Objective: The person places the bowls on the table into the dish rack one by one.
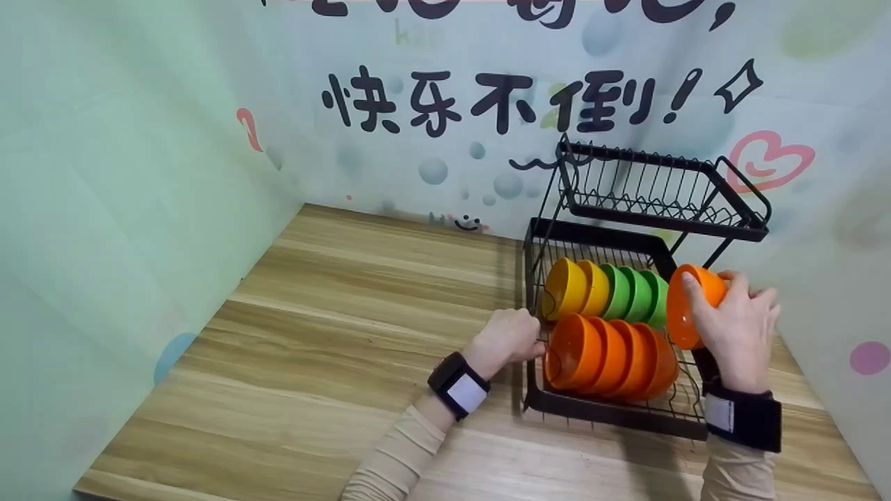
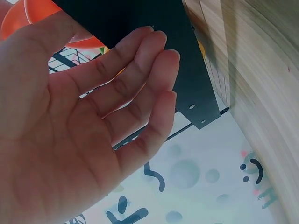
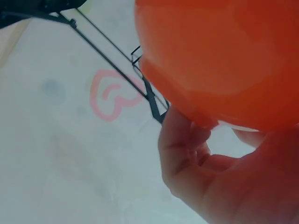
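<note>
My right hand (image 1: 741, 327) pinches an orange bowl (image 1: 686, 316) between thumb and fingers, tilted on its side at the right rim of the black dish rack (image 1: 612, 415). In the right wrist view this bowl (image 3: 219, 60) fills the upper right. My left hand (image 1: 508, 337) holds the rack's left side rim. In the left wrist view its bent fingers (image 2: 159, 70) lie along the black side panel (image 2: 187, 93), with the thumb tip hidden behind it. Several orange bowls (image 1: 574, 351) stand on edge in the front row. Behind them are yellow bowls (image 1: 565, 287) and green bowls (image 1: 616, 292).
The rack's upper tier (image 1: 661, 223), a black wire shelf, rises over the back. Wood-grain tabletop (image 1: 313, 334) extends to the left of the rack. A printed backdrop (image 1: 431, 167) closes off the back and sides.
</note>
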Tool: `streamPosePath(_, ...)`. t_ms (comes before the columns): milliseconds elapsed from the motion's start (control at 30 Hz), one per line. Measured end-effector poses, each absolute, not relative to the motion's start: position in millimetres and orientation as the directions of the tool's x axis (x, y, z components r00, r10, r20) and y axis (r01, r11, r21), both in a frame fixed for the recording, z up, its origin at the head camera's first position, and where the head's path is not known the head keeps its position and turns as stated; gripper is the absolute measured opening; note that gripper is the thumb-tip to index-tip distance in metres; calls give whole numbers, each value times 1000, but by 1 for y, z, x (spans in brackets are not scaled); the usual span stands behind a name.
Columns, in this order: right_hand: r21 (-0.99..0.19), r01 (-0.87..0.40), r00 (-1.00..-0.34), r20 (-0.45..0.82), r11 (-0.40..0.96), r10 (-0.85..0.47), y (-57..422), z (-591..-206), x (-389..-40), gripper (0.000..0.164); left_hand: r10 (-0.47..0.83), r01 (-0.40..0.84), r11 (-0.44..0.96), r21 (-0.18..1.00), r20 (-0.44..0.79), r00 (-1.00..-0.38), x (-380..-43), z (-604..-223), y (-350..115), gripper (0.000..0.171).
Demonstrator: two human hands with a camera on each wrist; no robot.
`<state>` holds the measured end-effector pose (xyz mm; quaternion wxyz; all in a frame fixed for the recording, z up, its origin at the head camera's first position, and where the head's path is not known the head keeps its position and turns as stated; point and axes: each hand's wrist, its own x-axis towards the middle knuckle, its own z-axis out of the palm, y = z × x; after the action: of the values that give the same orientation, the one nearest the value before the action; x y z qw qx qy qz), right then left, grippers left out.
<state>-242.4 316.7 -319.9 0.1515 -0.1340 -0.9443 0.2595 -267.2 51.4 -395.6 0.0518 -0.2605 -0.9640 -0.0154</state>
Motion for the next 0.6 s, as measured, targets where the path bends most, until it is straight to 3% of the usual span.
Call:
streamPosePath(200,-477,179,-935,190,861,300,323,-325,-245,88,504,508,861,7,106,-857,-268,-396,52,32)
streamPosePath(600,-375,190,-980,-17,907,198,340,-331,-248,93,506,510,860,4,104,-856,-268,-396,52,33)
